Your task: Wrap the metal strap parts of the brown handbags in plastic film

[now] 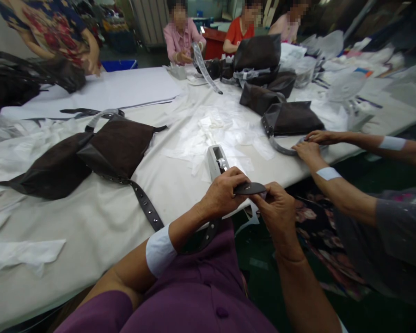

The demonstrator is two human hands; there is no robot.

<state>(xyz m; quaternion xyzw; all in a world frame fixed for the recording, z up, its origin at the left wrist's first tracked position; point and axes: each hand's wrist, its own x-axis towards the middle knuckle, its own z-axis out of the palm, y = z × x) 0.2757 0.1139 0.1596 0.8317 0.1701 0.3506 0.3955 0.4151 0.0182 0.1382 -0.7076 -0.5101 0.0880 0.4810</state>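
Note:
Both of my hands pinch a dark studded bag strap (250,188) at the table's near edge. My left hand (225,190) closes on it from the left, and my right hand (276,208) grips its pointed end between thumb and fingers. From the strap a stretch with metal studs (146,206) runs back to a dark brown bag (119,143) lying on the table to the left. Some of the strap hangs below my left wrist. Just beyond my left hand stands a grey tape dispenser (215,159).
Thin white sheets (225,129) lie scattered mid-table. Another brown bag (58,169) rests at left, and several more pile up at back right (258,53). On my right a co-worker's hands (312,145) hold a wrapped strap. Other people work across the table.

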